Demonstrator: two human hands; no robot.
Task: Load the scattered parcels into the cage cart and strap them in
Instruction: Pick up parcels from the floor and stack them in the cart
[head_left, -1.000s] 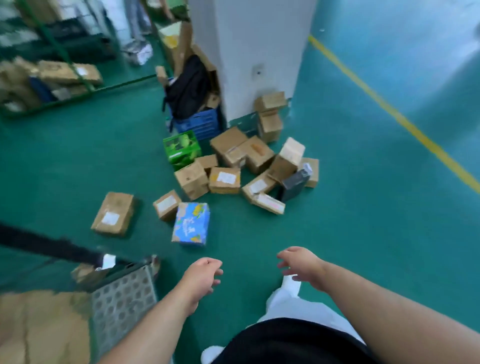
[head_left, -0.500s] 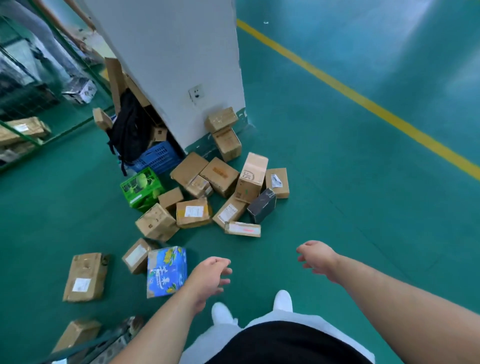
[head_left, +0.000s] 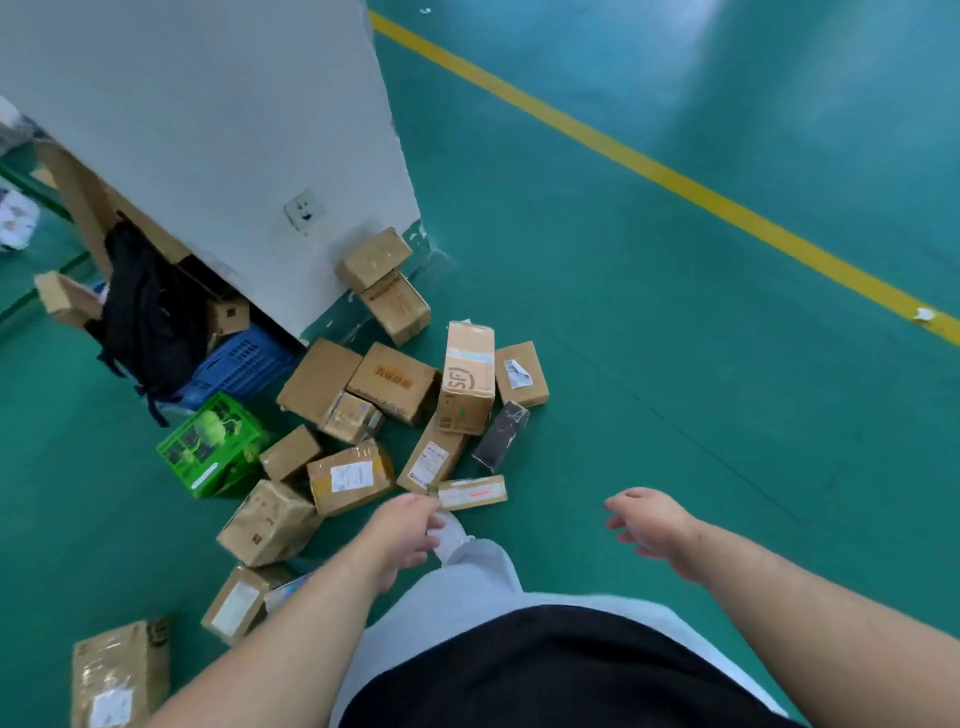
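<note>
Several cardboard parcels lie scattered on the green floor by a white pillar (head_left: 218, 130). Among them are a tall brown box (head_left: 467, 376), a black box (head_left: 501, 437), a flat labelled box (head_left: 472, 491), a labelled box (head_left: 349, 477) and a green printed box (head_left: 213, 444). My left hand (head_left: 402, 535) hangs loosely curled, holding nothing, just short of the flat box. My right hand (head_left: 652, 525) is out to the right over bare floor, fingers relaxed and holding nothing. The cage cart is out of view.
A blue plastic crate (head_left: 241, 364) and a black backpack (head_left: 148, 322) sit beside the pillar at the left. More parcels (head_left: 119, 675) lie at the lower left. A yellow floor line (head_left: 675, 179) runs diagonally at the upper right, with open green floor around it.
I have walked closer to the pile, so the parcels now sit larger and nearer my hands. The cart corner and blue printed box have dropped out of view. Both hands stay holding nothing.
</note>
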